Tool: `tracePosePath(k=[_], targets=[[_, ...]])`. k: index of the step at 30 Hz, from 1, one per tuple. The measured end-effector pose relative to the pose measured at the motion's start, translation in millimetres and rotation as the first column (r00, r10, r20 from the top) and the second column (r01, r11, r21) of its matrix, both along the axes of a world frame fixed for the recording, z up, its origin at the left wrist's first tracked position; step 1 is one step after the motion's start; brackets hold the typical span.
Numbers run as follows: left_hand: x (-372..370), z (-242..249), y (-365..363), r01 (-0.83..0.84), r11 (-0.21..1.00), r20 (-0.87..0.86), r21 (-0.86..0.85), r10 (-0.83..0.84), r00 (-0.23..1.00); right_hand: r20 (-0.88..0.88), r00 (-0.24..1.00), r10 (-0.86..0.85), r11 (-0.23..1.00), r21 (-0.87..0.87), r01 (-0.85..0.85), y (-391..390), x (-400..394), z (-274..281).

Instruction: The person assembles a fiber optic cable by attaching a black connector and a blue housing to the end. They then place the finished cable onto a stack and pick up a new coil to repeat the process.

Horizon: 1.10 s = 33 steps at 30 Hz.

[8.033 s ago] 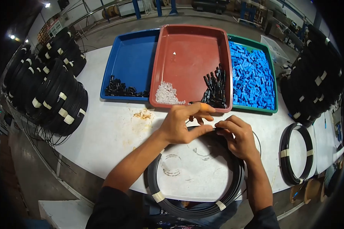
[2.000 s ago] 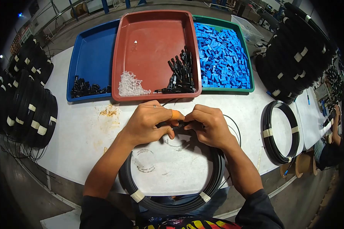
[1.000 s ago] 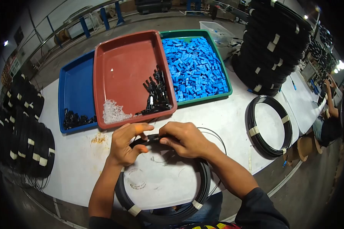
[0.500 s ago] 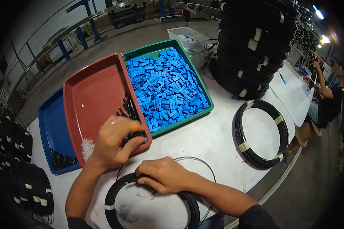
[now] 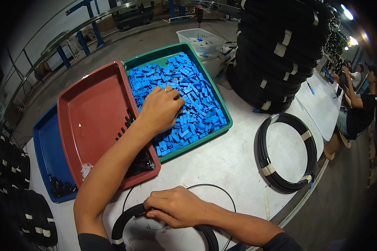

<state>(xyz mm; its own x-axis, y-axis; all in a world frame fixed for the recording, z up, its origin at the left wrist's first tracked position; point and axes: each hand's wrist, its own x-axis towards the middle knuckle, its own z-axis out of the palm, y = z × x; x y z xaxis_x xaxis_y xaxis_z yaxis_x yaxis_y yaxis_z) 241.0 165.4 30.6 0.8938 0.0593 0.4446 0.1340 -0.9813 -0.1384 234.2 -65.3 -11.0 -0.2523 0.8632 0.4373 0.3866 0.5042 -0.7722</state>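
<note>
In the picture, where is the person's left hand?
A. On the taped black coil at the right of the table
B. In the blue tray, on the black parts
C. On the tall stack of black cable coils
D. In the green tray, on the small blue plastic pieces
D: the left hand rests on the heap of small blue plastic pieces inside the green tray, while the right hand grips the black cable coil at the near table edge.

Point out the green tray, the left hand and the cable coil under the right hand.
green tray (image 5: 224, 109), head view, right rim.
left hand (image 5: 161, 109), head view, back of hand.
cable coil (image 5: 122, 218), head view, left arc.
</note>
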Motion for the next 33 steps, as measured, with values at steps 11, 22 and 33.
tracePosePath(k=[11,22,33], targets=[[-11,8,1,0.035,0.999,0.003,-0.032,-0.035,0.999,-0.040,0.999,0.015,0.998,-0.054,-0.017,-1,-1,5],[-155,31,-87,0.124,0.661,0.323,-0.740,0.188,0.928,0.074,0.996,-0.049,0.998,0.031,0.047,-2,-1,6],[-254,-30,-148,0.120,0.549,0.344,-0.827,0.326,0.881,0.110,0.988,-0.111,0.981,0.173,0.091,-3,-7,8]])
